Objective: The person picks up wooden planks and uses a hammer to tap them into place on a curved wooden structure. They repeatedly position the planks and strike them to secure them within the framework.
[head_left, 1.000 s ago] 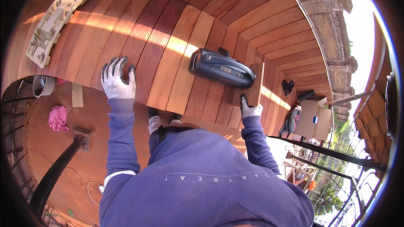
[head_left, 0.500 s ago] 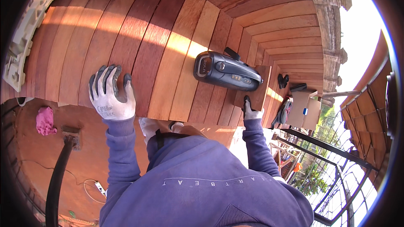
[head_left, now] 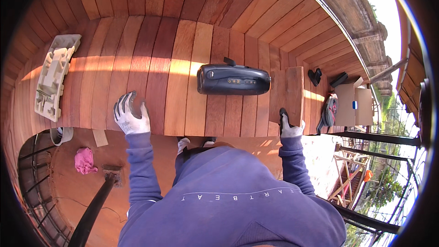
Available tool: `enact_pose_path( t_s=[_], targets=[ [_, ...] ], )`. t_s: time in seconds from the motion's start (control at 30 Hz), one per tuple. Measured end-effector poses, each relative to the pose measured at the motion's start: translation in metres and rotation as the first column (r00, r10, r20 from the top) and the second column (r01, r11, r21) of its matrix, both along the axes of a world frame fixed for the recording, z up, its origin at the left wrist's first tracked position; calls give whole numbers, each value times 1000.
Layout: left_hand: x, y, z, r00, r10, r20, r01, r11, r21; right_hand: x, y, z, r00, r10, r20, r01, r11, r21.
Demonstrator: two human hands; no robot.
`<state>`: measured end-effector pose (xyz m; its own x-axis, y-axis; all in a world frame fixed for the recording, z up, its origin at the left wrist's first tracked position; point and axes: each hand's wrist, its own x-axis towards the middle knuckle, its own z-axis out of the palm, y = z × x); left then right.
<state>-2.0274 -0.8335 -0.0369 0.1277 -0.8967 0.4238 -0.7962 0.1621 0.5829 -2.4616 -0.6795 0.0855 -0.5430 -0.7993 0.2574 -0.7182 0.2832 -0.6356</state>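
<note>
A black cylindrical portable speaker [head_left: 233, 81] with a row of buttons lies on its side on the reddish wooden plank bench [head_left: 151, 87]. My left hand [head_left: 131, 114], in a white and dark grey glove, rests near the bench's front edge, left of the speaker. Its fingers are spread and it holds nothing. To the speaker's right a short wooden board [head_left: 293, 91] stands up from the planks. My right hand [head_left: 291, 127], gloved alike, grips the near end of that board, thumb on its left face; the other fingers are mostly hidden.
A pale moulded pulp tray [head_left: 56, 77] sits at the bench's left end. Beyond the board are small black objects [head_left: 314, 77], a backpack [head_left: 328, 112] and a cardboard box [head_left: 345, 105]. A pink cloth [head_left: 85, 160] and a black post [head_left: 96, 206] are at floor level, lower left.
The view has swung, so the bench now runs more level and the whole pulp tray shows. Both hands keep much the same places, left spread and right at the board.
</note>
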Motion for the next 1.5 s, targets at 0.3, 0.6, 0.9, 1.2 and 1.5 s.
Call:
enact_pose_path(
  t_s=[0.3,0.6,0.9,1.2,1.5],
  targets=[
    [-117,18,92,473,-476,-742,749,660,54,-26,-18,40,717,696,38,-681,688,252],
    [-166,39,66,471,-361,-805,742,655,141,-42,-98,-37,420,902,-98,-831,425,359],
    [-186,48,54,513,-267,-816,613,779,131,-31,-78,-42,721,693,-10,-630,661,407],
    [-184,42,68,672,-360,-647,568,811,139,-36,-77,-78,786,611,97,-618,769,162],
    [-186,44,49,599,-255,-759,511,851,118,-13,-52,-106,810,409,420,-330,910,-251]
  ],
)
